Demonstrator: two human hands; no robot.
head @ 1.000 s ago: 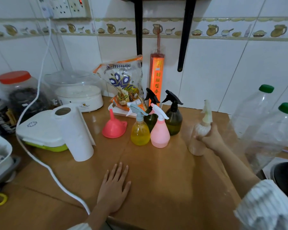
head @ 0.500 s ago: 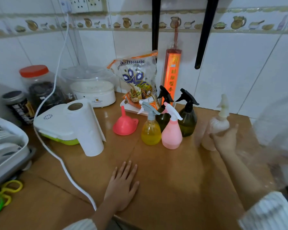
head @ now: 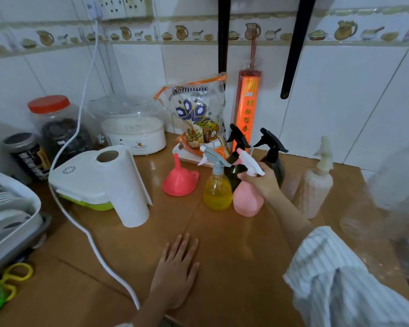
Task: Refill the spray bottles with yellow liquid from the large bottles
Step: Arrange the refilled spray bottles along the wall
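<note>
while my right hand (head: 261, 182) grips the neck of the upright pink spray bottle (head: 247, 199) just right of the yellow one (head: 217, 191), my left hand (head: 177, 267) lies flat and open, well nearer me.

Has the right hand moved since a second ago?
Yes. The right hand went left, from the clear spray bottle to the pink spray bottle, gripping its neck under the white trigger head.

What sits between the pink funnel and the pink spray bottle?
In the head view, the yellow spray bottle stands between pink funnel and pink spray bottle.
</note>
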